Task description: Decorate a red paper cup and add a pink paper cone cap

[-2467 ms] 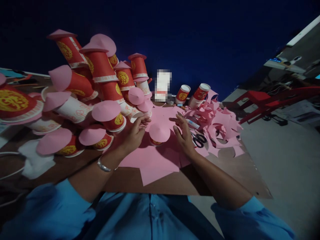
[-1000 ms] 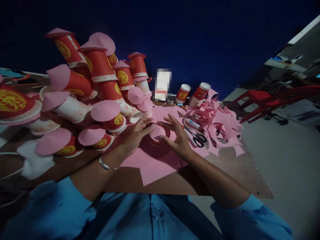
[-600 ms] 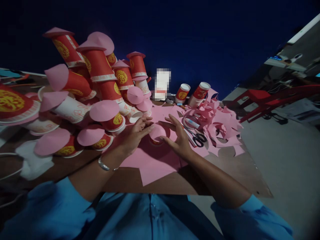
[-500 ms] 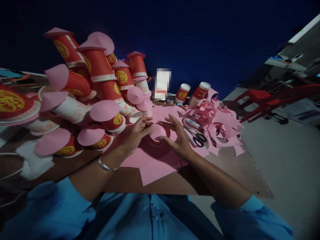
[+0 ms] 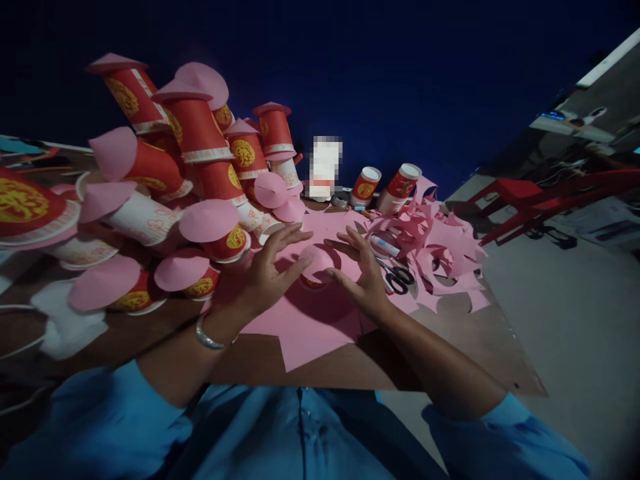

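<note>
A pink paper cone [image 5: 320, 263] sits on top of a red paper cup [image 5: 314, 284], of which only a sliver of rim shows. It stands on pink paper sheets [image 5: 310, 327] in front of me. My left hand [image 5: 273, 273] is beside it on the left, fingers apart and curved, its thumb tip near the cone's edge. On the right my right hand [image 5: 364, 277] curves the same way, fingers spread and thumb near the cone. Neither hand is gripped on it; whether the thumbs touch it I cannot tell. Black-handled scissors [image 5: 399, 277] lie just right of my right hand.
Several red and white cups with pink cones, such as this stacked cup [image 5: 197, 127], are piled at left. Pink paper offcuts [image 5: 447, 243] heap at right, near a tape roll [image 5: 384, 244]. Two red cups [image 5: 365, 188] stand behind. A red stool [image 5: 510, 193] is beyond the table.
My left hand has shifted slightly, its fingers raised and spread more. My right hand has moved a little right, away from the cone. The cone and cup look the same.
</note>
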### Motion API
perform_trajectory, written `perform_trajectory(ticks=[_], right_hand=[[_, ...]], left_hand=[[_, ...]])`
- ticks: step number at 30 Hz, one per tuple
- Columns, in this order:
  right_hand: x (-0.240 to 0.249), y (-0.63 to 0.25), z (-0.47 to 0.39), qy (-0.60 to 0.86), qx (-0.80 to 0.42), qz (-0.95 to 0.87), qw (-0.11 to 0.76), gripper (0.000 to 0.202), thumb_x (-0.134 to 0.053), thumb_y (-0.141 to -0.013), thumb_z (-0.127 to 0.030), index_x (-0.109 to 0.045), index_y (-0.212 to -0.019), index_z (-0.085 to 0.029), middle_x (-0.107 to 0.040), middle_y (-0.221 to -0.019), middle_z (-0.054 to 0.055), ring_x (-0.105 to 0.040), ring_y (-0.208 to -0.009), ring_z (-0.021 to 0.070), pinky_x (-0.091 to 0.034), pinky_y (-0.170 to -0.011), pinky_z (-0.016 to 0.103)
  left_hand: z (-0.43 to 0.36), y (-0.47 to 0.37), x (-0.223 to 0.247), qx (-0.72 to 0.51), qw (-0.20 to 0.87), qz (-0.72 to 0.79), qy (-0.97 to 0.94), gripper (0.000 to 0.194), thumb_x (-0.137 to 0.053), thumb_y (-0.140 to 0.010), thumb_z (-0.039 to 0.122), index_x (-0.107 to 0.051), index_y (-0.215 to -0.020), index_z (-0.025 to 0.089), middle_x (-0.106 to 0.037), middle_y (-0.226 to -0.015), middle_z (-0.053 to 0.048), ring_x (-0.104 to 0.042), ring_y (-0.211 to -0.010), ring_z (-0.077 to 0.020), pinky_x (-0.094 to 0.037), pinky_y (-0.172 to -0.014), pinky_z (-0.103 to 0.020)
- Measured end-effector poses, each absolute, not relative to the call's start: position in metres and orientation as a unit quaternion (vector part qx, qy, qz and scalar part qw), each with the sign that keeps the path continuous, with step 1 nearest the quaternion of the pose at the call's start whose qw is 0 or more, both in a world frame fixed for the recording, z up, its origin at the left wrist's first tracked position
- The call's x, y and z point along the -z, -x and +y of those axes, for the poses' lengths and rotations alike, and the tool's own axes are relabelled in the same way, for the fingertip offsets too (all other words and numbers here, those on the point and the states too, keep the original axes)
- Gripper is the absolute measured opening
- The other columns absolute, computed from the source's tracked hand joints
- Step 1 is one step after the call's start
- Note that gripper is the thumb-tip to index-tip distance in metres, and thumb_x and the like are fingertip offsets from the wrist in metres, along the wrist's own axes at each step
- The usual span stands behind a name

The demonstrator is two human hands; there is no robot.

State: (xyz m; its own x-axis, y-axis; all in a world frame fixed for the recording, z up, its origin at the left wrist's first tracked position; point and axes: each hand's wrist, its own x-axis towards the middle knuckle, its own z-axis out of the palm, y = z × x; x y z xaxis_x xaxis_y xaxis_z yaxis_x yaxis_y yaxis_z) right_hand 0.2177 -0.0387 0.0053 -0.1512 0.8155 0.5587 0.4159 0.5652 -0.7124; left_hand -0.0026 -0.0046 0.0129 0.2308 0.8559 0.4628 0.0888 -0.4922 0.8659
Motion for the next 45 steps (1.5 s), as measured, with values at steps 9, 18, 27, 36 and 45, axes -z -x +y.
perform_trajectory(ticks=[9,18,27,36,45], right_hand=[[-0.007,-0.220,-0.041,0.432,-0.137,-0.761,0.465,0.084,-0.073,-0.101,-0.043,-0.024,-0.169,-0.032,-0.075,-0.138,0.014,-0.064,-0.141,0.0347,-0.046,-0.121,0.066],[-0.008,-0.219,-0.043,0.431,-0.116,-0.766,0.462,0.083,-0.070,-0.103,-0.044,-0.021,-0.170,-0.032,-0.073,-0.141,0.015,-0.065,-0.140,0.0341,-0.050,-0.118,0.062],[-0.008,-0.219,-0.043,0.408,0.096,-0.787,0.453,0.077,-0.064,-0.107,-0.033,-0.021,-0.171,-0.026,-0.077,-0.136,0.013,-0.070,-0.133,0.0306,-0.057,-0.112,0.054],[-0.012,-0.219,-0.046,0.385,0.160,-0.823,0.384,0.084,-0.065,-0.106,-0.032,-0.016,-0.173,-0.017,-0.078,-0.135,0.013,-0.073,-0.127,0.0299,-0.053,-0.114,0.051],[-0.006,-0.220,-0.045,0.403,0.110,-0.823,0.384,0.087,-0.062,-0.107,-0.035,-0.007,-0.174,-0.024,-0.074,-0.141,0.012,-0.069,-0.134,0.0296,-0.050,-0.119,0.053]], left_hand=[[-0.011,0.006,-0.017,-0.447,0.271,0.373,-0.766,0.049,-0.077,-0.096,0.042,-0.063,-0.141,0.027,-0.078,-0.135,-0.009,-0.072,-0.130,-0.0287,-0.052,-0.119,-0.050],[-0.012,0.007,-0.015,-0.449,0.252,0.369,-0.774,0.052,-0.076,-0.096,0.043,-0.063,-0.143,0.024,-0.079,-0.134,-0.011,-0.072,-0.131,-0.0298,-0.050,-0.121,-0.050],[-0.003,0.004,-0.008,-0.492,0.348,0.356,-0.714,0.048,-0.066,-0.103,0.037,-0.053,-0.147,0.024,-0.073,-0.144,-0.014,-0.068,-0.137,-0.0250,-0.052,-0.119,-0.049],[0.007,-0.003,0.009,-0.456,0.531,0.374,-0.609,0.053,-0.068,-0.097,0.046,-0.054,-0.143,0.025,-0.062,-0.155,-0.015,-0.056,-0.147,-0.0277,-0.044,-0.123,-0.051],[0.006,-0.003,0.008,-0.462,0.532,0.385,-0.596,0.044,-0.071,-0.094,0.043,-0.060,-0.133,0.026,-0.066,-0.147,-0.012,-0.059,-0.140,-0.0260,-0.048,-0.120,-0.047]])
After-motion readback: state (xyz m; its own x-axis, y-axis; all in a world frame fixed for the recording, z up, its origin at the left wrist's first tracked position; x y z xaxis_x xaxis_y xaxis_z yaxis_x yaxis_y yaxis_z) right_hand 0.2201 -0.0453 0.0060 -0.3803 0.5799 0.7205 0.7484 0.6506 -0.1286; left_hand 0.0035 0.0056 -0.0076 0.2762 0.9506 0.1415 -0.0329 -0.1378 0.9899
